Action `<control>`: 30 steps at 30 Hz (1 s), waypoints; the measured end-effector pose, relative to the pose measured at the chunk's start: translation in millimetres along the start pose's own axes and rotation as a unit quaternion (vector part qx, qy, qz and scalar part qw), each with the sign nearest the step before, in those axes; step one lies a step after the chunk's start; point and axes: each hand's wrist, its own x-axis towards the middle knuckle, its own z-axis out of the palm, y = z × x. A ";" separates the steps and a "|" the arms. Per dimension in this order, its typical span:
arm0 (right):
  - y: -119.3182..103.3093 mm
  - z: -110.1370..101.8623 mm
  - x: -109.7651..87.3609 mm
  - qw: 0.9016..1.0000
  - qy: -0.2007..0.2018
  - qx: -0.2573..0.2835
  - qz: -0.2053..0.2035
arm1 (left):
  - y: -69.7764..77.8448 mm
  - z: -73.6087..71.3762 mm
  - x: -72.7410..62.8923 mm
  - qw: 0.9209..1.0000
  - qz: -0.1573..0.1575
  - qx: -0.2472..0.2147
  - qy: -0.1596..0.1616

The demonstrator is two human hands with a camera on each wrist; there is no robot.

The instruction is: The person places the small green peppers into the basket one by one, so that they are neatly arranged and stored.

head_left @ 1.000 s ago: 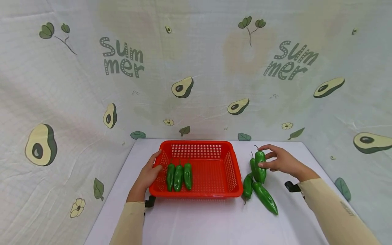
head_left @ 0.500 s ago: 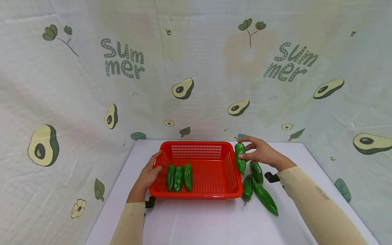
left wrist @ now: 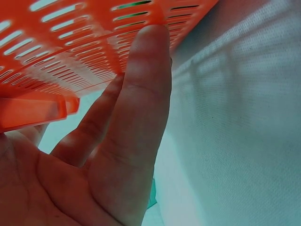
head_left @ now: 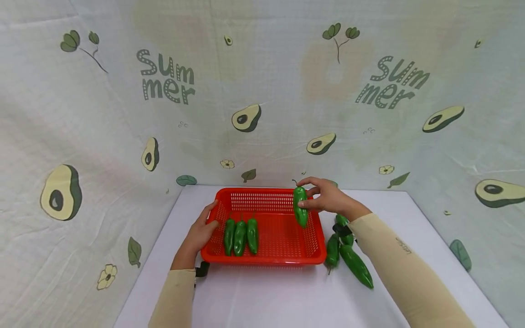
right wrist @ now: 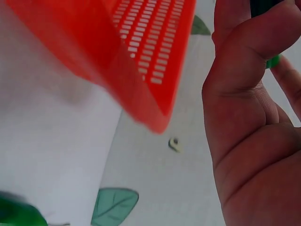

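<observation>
Pinched between the thumb and fingers of my right hand [head_left: 326, 197] is a green chili pepper [head_left: 301, 207], hanging stem up over the right part of a red plastic basket [head_left: 262, 261]. In the right wrist view only bits of this pepper show behind the thumb. My left hand [head_left: 201, 233] grips the basket's left rim; in the left wrist view its fingers [left wrist: 141, 89] lie against the slotted wall [left wrist: 89, 52]. Three green peppers [head_left: 240, 238] lie side by side in the basket's left half, stems pointing away.
Right of the basket, more green peppers [head_left: 357, 266] lie on the white tabletop [head_left: 262, 298], one partly hidden by the right wrist's black camera [head_left: 342, 229]. A cloth backdrop [head_left: 279, 91] printed with avocados rises behind the table and along both sides.
My right hand has carried the pepper leftward from the pile, across the basket's right rim, to over its inside. The left hand and basket stay put.
</observation>
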 end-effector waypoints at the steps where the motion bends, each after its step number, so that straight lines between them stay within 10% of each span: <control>1: -1.4 4.4 2.9 1.000 -0.009 0.006 -0.003 | -1.0 0.2 0.1 1.000 -0.002 -0.002 0.000; 30: -21.5 106.0 67.3 0.994 -0.087 0.059 -0.032 | -0.8 1.1 -0.5 1.000 0.003 0.012 0.012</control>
